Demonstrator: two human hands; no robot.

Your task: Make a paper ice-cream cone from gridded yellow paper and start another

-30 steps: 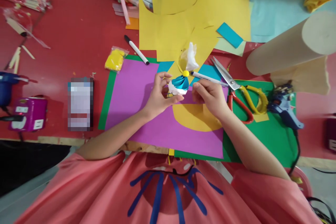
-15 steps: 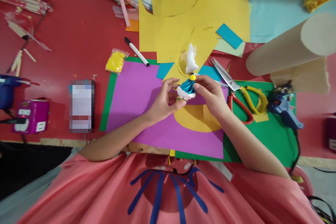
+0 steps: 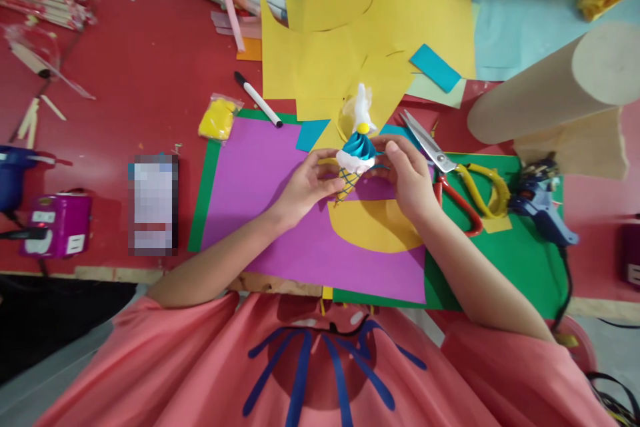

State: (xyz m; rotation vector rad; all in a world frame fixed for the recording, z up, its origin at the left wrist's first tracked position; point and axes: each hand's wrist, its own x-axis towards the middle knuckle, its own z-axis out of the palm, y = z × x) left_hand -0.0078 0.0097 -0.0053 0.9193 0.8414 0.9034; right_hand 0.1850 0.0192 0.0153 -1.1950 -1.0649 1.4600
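**Paper ice-cream cone held up between both hands**

While the forearms angle in from the near edge over the purple sheet, both hands meet at the middle of the table around a small paper ice-cream cone. It sits upright above the purple sheet and the yellow half-round cutout, lifted clear of them as far as can be told.

Judged by its look, the cone is very light and easily crushed: a thin crosshatched paper cone, a white ruffle, folded blue swirls and a small yellow ball on top. A gentle pinch low on the cone wall seems the safest hold; the swirl would likely dent under pressure.

The left hand is closed lightly on the cone's left side, thumb and fingertips pinching it, wrist bent inward. The right hand curls around the right side of the blue top, fingers arched and touching it.

Just right of the right hand lie scissors with red and yellow handles, and further right a blue glue gun on the green sheet. Farther away lie yellow paper sheets; far left of them, a black-capped marker rests on the red table.
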